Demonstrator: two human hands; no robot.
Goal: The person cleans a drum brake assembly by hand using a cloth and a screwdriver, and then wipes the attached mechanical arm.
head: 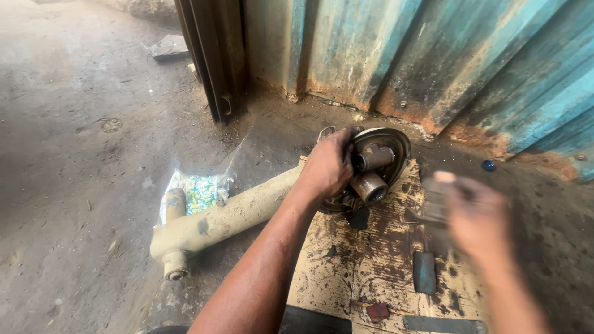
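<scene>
Two hands are working on a grimy axle hub assembly (371, 164) lying on the ground at the end of a cream-painted arm (229, 216). I am steadying it with the left hand (328, 167), grip clenched around the round backing plate's rim beside two rusty steel cylinders (370, 176). My right hand (479, 216) is motion-blurred; it seems to be grasping a small dark piece, though I cannot tell for sure. Judging by this, I am mid-disassembly; the next move needs a firm brace. Oil-stained cardboard (371, 266) is lying underneath, carrying flat metal bits.
</scene>
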